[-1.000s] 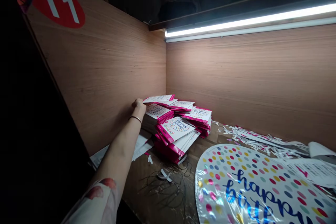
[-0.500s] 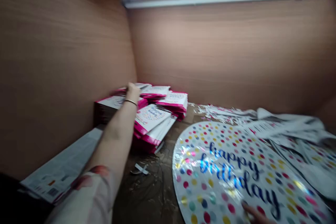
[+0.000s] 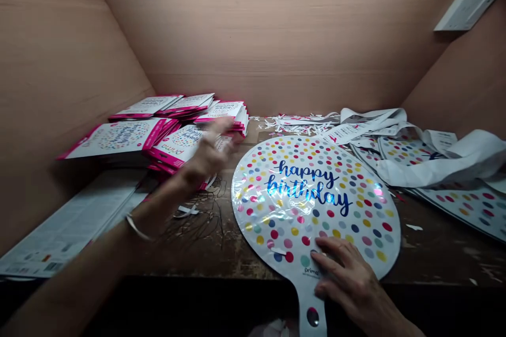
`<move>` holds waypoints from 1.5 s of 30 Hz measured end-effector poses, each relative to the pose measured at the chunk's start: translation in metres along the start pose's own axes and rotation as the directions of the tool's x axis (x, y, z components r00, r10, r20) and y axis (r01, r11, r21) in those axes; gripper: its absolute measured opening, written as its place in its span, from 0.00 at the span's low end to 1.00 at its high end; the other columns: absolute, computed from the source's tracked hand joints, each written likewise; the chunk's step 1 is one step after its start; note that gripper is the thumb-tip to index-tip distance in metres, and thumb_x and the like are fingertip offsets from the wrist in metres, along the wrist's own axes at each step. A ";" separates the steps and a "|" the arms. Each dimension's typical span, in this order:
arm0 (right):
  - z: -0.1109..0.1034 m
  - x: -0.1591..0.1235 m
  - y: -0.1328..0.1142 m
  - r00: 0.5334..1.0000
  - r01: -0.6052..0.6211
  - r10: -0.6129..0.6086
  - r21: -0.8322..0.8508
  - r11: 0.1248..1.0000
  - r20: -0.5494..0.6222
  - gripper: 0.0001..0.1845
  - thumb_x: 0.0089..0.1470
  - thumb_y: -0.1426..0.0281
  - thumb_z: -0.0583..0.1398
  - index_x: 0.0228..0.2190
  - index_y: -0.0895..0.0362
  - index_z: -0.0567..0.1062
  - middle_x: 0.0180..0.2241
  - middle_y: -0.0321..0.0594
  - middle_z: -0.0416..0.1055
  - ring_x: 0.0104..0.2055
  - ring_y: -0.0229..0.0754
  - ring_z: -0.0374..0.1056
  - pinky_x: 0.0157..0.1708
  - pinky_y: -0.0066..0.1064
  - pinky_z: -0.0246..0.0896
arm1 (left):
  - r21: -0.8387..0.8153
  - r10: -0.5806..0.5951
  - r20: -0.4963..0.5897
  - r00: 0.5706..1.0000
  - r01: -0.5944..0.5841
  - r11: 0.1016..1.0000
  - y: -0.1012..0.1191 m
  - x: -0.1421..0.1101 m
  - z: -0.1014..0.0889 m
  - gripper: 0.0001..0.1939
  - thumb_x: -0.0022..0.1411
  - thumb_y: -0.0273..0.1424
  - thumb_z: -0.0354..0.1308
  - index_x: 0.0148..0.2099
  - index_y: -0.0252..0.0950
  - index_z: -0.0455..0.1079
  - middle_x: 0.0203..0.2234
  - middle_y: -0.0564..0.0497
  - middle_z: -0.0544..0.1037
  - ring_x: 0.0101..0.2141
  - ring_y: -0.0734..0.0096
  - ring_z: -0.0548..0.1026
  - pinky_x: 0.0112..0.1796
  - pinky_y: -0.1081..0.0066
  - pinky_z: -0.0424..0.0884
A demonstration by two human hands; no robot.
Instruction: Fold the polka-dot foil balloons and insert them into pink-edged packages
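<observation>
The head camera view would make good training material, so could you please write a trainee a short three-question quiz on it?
1. Multiple choice: which hand's fingers rest on the flat, round white foil balloon with coloured dots? A) left only; B) right only; C) both.

2. True or false: the balloon's "happy birthday" lettering is red.

3. Fill in the blank: in the picture, the stacked rectangular white-and-pink packets lie to the ____ of the balloon.

Key:
1. B, the right hand.
2. False; the lettering is blue.
3. left.
</observation>
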State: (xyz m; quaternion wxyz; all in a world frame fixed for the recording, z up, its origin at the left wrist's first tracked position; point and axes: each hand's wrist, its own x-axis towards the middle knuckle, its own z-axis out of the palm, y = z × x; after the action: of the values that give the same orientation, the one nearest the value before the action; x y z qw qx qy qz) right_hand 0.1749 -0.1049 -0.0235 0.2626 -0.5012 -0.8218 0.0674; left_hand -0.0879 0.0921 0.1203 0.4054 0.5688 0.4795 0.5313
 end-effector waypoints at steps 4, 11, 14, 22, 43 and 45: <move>0.007 0.001 0.004 0.990 -0.141 0.139 0.142 0.980 0.028 0.14 0.52 0.67 0.60 0.43 0.48 0.74 0.45 0.41 0.68 0.48 0.47 0.63 0.45 0.39 0.64 | 0.293 -0.026 0.827 0.562 -0.390 0.873 -0.067 -0.083 0.045 0.29 0.54 0.37 0.63 0.57 0.38 0.64 0.61 0.42 0.53 0.62 0.51 0.46 0.59 0.49 0.39; 0.008 0.017 0.005 0.986 -0.166 0.164 0.223 0.961 0.028 0.08 0.54 0.66 0.59 0.36 0.52 0.76 0.39 0.42 0.70 0.46 0.47 0.64 0.45 0.41 0.61 | 0.292 -0.068 0.925 0.373 -0.585 0.757 -0.100 -0.104 0.051 0.34 0.62 0.46 0.51 0.65 0.39 0.49 0.63 0.42 0.48 0.63 0.55 0.40 0.59 0.50 0.30; 0.006 0.025 -0.004 0.989 -0.127 0.107 0.215 0.968 0.102 0.20 0.48 0.64 0.64 0.45 0.51 0.73 0.49 0.43 0.65 0.52 0.50 0.58 0.50 0.43 0.58 | 0.307 -0.078 0.918 0.388 -0.574 0.759 -0.099 -0.105 0.051 0.33 0.64 0.46 0.47 0.65 0.37 0.47 0.63 0.43 0.48 0.63 0.58 0.40 0.59 0.52 0.29; 0.011 0.039 -0.004 0.978 -0.168 0.102 0.406 0.898 0.181 0.07 0.54 0.64 0.60 0.32 0.48 0.79 0.36 0.35 0.74 0.44 0.44 0.63 0.46 0.39 0.59 | 0.305 -0.093 0.919 0.384 -0.539 0.785 -0.101 -0.105 0.052 0.28 0.66 0.44 0.45 0.64 0.38 0.50 0.63 0.45 0.48 0.63 0.59 0.40 0.59 0.54 0.28; -0.039 0.008 0.060 0.997 -0.068 0.064 -0.082 0.994 -0.041 0.32 0.42 0.79 0.53 0.52 0.57 0.67 0.52 0.44 0.66 0.54 0.52 0.59 0.52 0.47 0.54 | 0.393 0.038 0.640 0.768 -0.369 0.842 -0.086 -0.081 0.046 0.11 0.58 0.27 0.47 0.27 0.34 0.68 0.21 0.52 0.72 0.25 0.71 0.70 0.29 0.74 0.63; -0.040 -0.010 0.083 0.993 -0.038 0.019 -0.161 0.986 -0.118 0.28 0.42 0.81 0.49 0.45 0.55 0.73 0.46 0.42 0.71 0.49 0.49 0.65 0.49 0.45 0.59 | 0.355 0.063 0.716 0.695 -0.440 0.825 -0.088 -0.080 0.027 0.05 0.56 0.29 0.53 0.31 0.35 0.69 0.27 0.50 0.75 0.31 0.68 0.72 0.36 0.72 0.66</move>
State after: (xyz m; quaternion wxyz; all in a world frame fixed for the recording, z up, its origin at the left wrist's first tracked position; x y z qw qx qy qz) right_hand 0.2642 -0.0786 -0.0238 0.2672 -0.5358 -0.8006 -0.0257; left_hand -0.0695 0.0344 0.0144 0.3091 0.8690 0.3330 0.1961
